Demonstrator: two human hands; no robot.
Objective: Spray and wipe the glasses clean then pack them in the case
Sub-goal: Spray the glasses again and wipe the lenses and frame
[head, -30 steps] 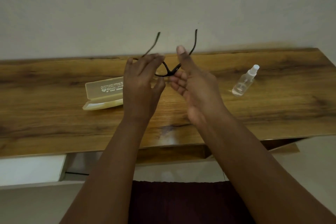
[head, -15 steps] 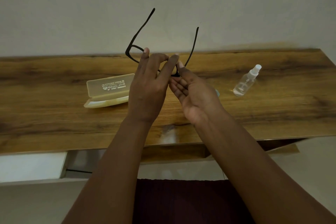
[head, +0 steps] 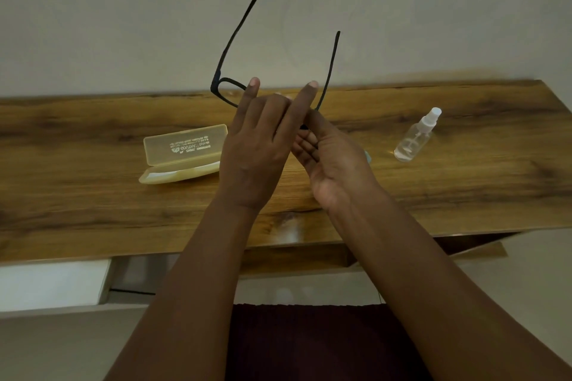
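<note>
Black-framed glasses (head: 230,93) held in the air above a wooden surface (head: 93,204), in front of a pale wall (head: 123,9). Both temple arms are unfolded and point up toward 12 o'clock; the one on the left side rises higher and leans toward 1 o'clock, the other stands nearly upright. Only the left-side corner of the frame front and a short dark piece near the bridge are visible; the lenses and the rest of the front are hidden behind the fingers.

The left hand (head: 257,148), back toward the camera, covers the middle of the frame, two fingers extended upward across it; its grip is narrow, closed on the frame front, though the exact contact is concealed. The right hand (head: 334,164), palm turned inward, meets the left at the frame's right-side end, fingers curled around it. A small pale blue-green edge (head: 367,156) shows at 3 o'clock of this hand; what it is cannot be made out.

At 9 o'clock from the hands, an open translucent yellow case (head: 182,153) lies on the surface, lid raised, print on the lid too small to read. At 3 o'clock, well apart, a clear spray bottle (head: 414,139) with a white nozzle, tilted. A dark cloth (head: 309,346) fills the lower edge, cut off.
</note>
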